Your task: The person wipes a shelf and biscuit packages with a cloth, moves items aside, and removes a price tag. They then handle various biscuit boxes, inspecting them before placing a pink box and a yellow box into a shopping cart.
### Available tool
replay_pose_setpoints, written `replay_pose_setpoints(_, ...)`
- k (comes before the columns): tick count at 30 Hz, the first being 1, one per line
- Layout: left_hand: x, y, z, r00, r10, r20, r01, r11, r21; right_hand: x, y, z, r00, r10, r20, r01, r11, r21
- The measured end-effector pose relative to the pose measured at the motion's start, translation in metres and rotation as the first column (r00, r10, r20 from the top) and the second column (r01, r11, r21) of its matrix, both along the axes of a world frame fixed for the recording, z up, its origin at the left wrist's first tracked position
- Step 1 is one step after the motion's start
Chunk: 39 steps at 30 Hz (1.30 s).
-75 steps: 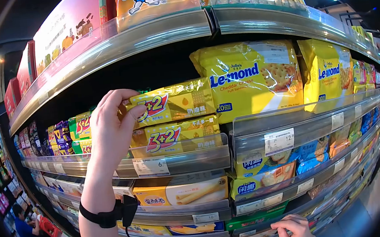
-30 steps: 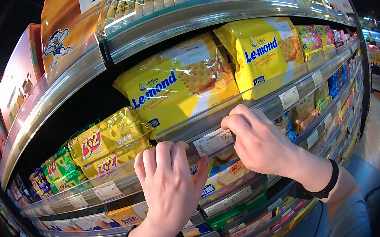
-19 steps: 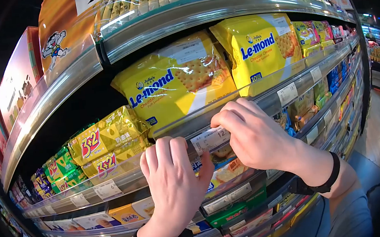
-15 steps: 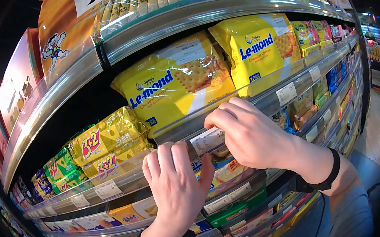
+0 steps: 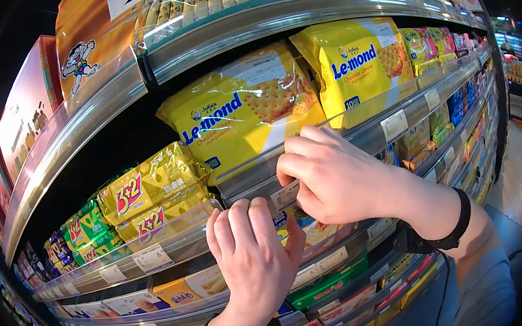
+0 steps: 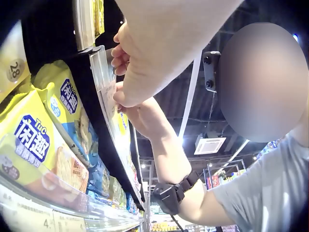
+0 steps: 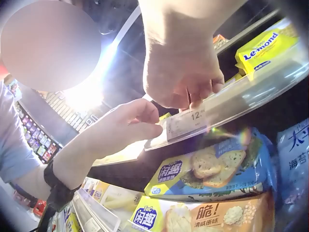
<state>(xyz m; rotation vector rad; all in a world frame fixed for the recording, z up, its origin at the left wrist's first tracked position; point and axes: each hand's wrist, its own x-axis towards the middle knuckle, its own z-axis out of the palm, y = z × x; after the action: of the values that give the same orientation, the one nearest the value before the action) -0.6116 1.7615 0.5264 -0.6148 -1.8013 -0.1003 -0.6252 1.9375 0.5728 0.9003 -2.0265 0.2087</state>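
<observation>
A white price tag (image 7: 187,123) sits in the clear shelf-edge strip (image 7: 227,113) under the yellow Le-mond cracker packs (image 5: 244,117). At its left end my left hand (image 5: 252,252) grips the strip, fingers bent over the top and thumb in front. My right hand (image 5: 335,178) is at the tag's right part, fingers curled, index finger and thumb pinching at the tag. It covers much of the tag in the head view. From the right wrist view, the fingertips (image 7: 195,102) of that hand meet the tag's upper edge.
Gold 3+2 biscuit packs (image 5: 153,186) lie left of the hands, beside green packs (image 5: 88,233). On the shelf below are TUC cracker packs (image 7: 164,212) and a blue pack (image 7: 227,166). The upper shelf (image 5: 229,31) overhangs the Le-mond packs.
My left hand has left the 3+2 packs and come to the shelf-edge strip, with my right hand rising beside it. Most recently, my right hand has shifted slightly left over the tag.
</observation>
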Motion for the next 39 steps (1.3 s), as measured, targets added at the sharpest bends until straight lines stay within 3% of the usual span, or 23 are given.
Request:
replay_pose_setpoints(5, 0.001, -0.002, -0.002, 1.000, -0.014, 0.003, 0.014, 1.000, -0.008, -0.003, 0.010, 0.014, 0.994, 0.108, 0.009, -0.108, 0.994, 0.022)
replay_pose_setpoints(7, 0.002, -0.001, -0.003, 1.000, 0.021, -0.006, -0.021, 1.000, -0.010, 0.005, 0.014, 0.027, 0.972, 0.232, 0.037, -0.221, 0.957, -0.187)
replay_pose_setpoints(8, 0.002, -0.001, -0.003, 1.000, 0.020, -0.007, -0.020, 1.000, -0.009, 0.020, 0.013, 0.036, 0.894, 0.291, 0.341, -0.105, 0.875, -0.472)
replay_pose_setpoints(11, 0.001, -0.002, -0.003, 1.000, 0.014, -0.005, -0.014, 1.000, -0.008, 0.018, 0.018, 0.036, 0.832, 0.534, 0.151, -0.397, 0.763, -0.510)
replay_pose_setpoints(12, 0.001, -0.002, -0.003, 1.000, 0.018, -0.002, -0.018, 1.000, -0.006, 0.018, 0.017, 0.034, 0.832, 0.534, 0.151, -0.397, 0.763, -0.510)
replay_pose_setpoints(15, -0.001, -0.001, -0.004, 1.000, 0.020, -0.007, -0.020, 1.000, -0.002, 0.016, 0.016, 0.029, 0.854, 0.506, 0.121, -0.397, 0.783, -0.478)
replay_pose_setpoints(17, -0.001, -0.001, -0.005, 1.000, 0.022, -0.015, -0.022, 1.000, 0.000, 0.007, 0.013, 0.026, 0.914, 0.406, 0.011, -0.377, 0.858, -0.349)
replay_pose_setpoints(19, 0.000, -0.001, -0.005, 1.000, 0.024, -0.017, -0.024, 1.000, -0.007, 0.002, 0.006, 0.024, 0.883, 0.468, 0.017, -0.426, 0.818, -0.385)
replay_pose_setpoints(23, -0.001, -0.001, -0.007, 1.000, 0.021, -0.018, -0.021, 1.000, -0.013, 0.005, -0.002, 0.026, 0.901, 0.397, 0.173, -0.321, 0.880, -0.349)
replay_pose_setpoints(25, 0.000, -0.001, -0.007, 1.000, 0.011, -0.024, -0.012, 1.000, -0.023, -0.003, -0.001, 0.024, 0.931, 0.274, 0.239, -0.260, 0.961, -0.089)
replay_pose_setpoints(30, 0.000, -0.001, -0.009, 0.999, 0.032, -0.032, -0.033, 0.999, -0.022, -0.018, -0.006, 0.012, 0.917, 0.372, 0.147, -0.360, 0.928, -0.101)
replay_pose_setpoints(33, -0.001, -0.002, -0.009, 0.998, 0.048, -0.034, -0.049, 0.999, -0.022, -0.013, -0.006, 0.011, 0.930, 0.320, 0.181, -0.311, 0.947, -0.077)
replay_pose_setpoints(39, -0.006, -0.006, -0.003, 1.000, 0.014, -0.001, -0.014, 1.000, -0.017, -0.013, -0.003, 0.008, 0.967, 0.251, 0.039, -0.253, 0.967, 0.039)
